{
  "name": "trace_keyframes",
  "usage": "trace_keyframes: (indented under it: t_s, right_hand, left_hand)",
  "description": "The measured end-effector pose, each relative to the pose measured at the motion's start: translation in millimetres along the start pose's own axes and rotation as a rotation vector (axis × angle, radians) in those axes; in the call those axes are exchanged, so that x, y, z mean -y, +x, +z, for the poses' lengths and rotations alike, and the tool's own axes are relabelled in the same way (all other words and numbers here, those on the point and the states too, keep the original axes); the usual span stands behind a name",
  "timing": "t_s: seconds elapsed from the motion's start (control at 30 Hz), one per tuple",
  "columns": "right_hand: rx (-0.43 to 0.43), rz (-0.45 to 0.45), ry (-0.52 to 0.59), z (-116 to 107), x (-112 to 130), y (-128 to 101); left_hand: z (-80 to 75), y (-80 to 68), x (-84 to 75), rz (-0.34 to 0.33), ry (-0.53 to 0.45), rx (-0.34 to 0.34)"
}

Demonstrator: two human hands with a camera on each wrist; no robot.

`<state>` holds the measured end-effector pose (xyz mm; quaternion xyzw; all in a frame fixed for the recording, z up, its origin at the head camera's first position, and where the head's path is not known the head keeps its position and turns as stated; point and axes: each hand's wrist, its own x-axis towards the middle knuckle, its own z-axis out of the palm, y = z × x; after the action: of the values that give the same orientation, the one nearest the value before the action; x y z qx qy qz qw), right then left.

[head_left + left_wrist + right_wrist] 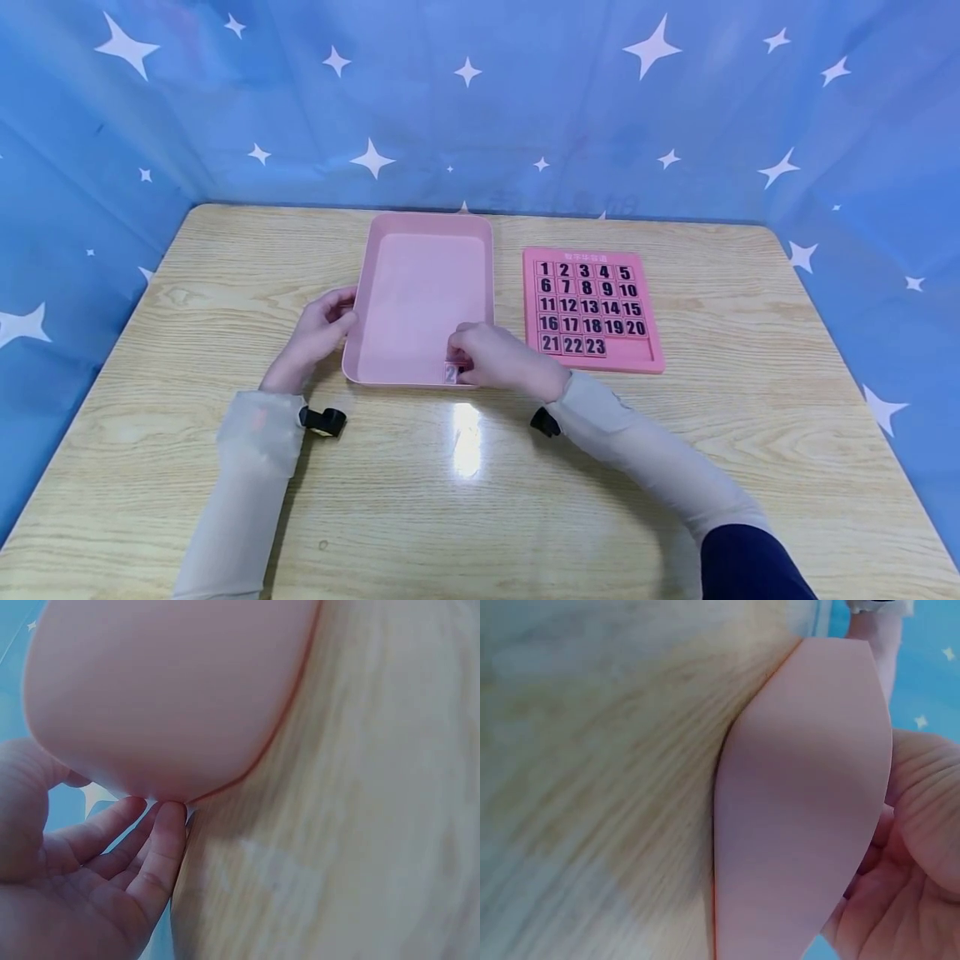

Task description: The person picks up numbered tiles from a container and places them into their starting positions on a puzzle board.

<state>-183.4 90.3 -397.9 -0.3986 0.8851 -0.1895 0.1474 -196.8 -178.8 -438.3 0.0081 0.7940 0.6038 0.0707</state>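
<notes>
The left hand (315, 333) is seen at the left wall of the pink tray (365, 283), fingers loosely curled with their tips touching its outer side; in the left wrist view the fingertips (169, 817) are pressed against the tray's underside edge, so the tray is steadied, not gripped. To the right of that hand, at the tray's near right corner, the right hand (498, 360) is closed in a pinch on a small numbered tile (451, 373). Its digit is mostly covered; it may begin with a 2, though this cannot be read for certain.

Right of that hand, on the tabletop (465, 500), the pink number board (592, 310) is laid flat, well apart from the left hand. Tiles 1 to 23 are printed in black, row by row, and the last two cells of the bottom row are vacant. A line of small characters along the board's top is too faint to read.

The step in hand is judged to be picking the tile out of the tray. The next move would call for a lift clear of the tray wall and a carry rightward to a vacant cell.
</notes>
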Motion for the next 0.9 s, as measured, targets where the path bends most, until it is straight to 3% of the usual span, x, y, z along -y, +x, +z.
trace_keyframes:
  t_s: [0.47,0.6,0.73,0.9]
  right_hand:
    - [-0.044,0.03,-0.044,4.2,-6.8,7.7]
    - [-0.085,0.033,0.009,4.1,-7.5,6.3]
    - [-0.158,0.032,0.091,-6.5,-8.0,-5.5]
    - [-0.27,-0.042,0.148,-30.6,-22.8,-40.3]
  left_hand:
    - [-0.7,0.3,-0.3,-0.008,0.004,0.0]
    - [-0.4,0.4,-0.4,-0.003,-0.001,0.0]
    - [0.4,0.7,-0.1,0.002,-0.009,-0.001]
    - [0.4,-0.3,-1.2,-0.006,-0.007,-0.001]
